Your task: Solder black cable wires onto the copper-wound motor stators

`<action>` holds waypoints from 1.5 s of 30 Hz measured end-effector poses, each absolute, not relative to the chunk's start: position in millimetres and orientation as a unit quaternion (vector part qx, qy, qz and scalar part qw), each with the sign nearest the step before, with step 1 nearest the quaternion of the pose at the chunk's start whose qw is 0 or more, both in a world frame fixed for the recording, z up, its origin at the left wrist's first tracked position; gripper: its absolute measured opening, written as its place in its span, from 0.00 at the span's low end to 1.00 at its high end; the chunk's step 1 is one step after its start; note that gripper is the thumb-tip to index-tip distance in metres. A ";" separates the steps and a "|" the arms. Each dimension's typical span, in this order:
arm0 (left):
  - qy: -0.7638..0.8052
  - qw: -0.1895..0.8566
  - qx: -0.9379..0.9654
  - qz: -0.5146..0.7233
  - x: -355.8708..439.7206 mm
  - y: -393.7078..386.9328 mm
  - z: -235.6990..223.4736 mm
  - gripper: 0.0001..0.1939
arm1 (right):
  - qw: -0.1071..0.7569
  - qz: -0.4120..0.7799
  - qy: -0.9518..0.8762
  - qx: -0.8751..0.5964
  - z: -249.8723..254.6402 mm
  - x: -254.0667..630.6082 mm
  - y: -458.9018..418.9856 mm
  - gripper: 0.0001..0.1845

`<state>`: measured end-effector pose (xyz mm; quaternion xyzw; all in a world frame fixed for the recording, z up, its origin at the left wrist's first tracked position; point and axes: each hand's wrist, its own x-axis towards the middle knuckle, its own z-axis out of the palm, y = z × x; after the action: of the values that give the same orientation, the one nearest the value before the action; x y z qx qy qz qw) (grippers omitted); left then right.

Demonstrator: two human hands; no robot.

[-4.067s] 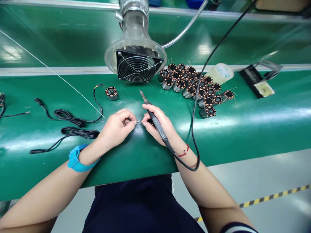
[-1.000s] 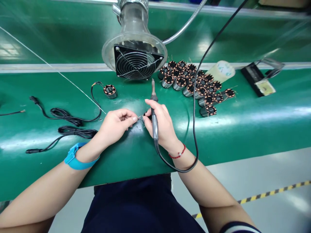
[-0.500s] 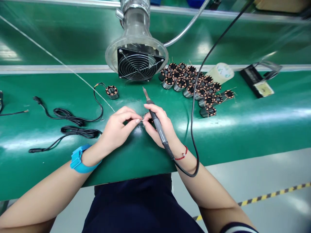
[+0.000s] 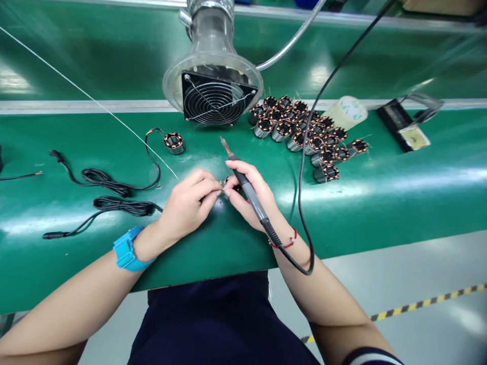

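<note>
My right hand (image 4: 258, 197) is wrapped round a soldering iron (image 4: 251, 195), its bare tip pointing up and away from me. The thumb and forefinger of this hand also meet at a thin wire (image 4: 222, 190). My left hand (image 4: 190, 203) pinches the same spot from the other side, its fingertips closed on the wire. Just behind the fingertips is a wound motor stator (image 4: 233, 183), mostly hidden by my right hand. A coiled black cable (image 4: 129, 206) runs in under my left hand.
A fume extractor with a fan grille (image 4: 216, 99) hangs ahead. Several copper-wound stators (image 4: 297, 126) stand at the right, beside a tape roll (image 4: 344, 112) and an iron stand with sponge (image 4: 413, 138). A stator (image 4: 174, 143) wired to a second cable (image 4: 108, 180) sits left.
My left fingers have curled in slightly, and the wire between the fingertips has shifted a little. The soldering iron stays in my right hand, barely moved.
</note>
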<state>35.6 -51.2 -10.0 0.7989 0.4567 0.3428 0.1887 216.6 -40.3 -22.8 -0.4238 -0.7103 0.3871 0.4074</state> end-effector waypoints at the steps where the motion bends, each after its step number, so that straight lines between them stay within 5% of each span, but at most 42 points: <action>1: 0.471 0.212 0.788 0.335 35.6 -50.6 -9.6 0.07 | 0.401 0.385 -0.718 -0.418 -22.5 220.2 -39.3 0.24; 12: 0.544 0.352 0.694 0.313 37.6 -45.2 -10.4 0.05 | 0.314 0.357 -0.791 -0.383 -20.4 240.2 -38.1 0.25; 24: 0.564 0.345 0.677 0.324 38.5 -43.0 -8.4 0.05 | 0.331 0.198 -0.819 -0.425 -30.2 216.6 -35.5 0.23; 31: 0.564 0.339 0.683 0.318 39.9 -44.7 -8.6 0.05 | 0.436 0.235 -0.744 -0.449 -20.5 234.5 -61.0 0.24; 45: 0.526 0.320 0.718 0.325 43.2 -48.7 -13.6 0.06 | 0.591 0.166 -0.651 -0.447 -38.0 237.4 -88.3 0.08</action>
<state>43.2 -48.7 -13.6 0.7176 0.5263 0.3250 0.3200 237.4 -88.3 -38.0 -0.4471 -0.6510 0.1660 0.5905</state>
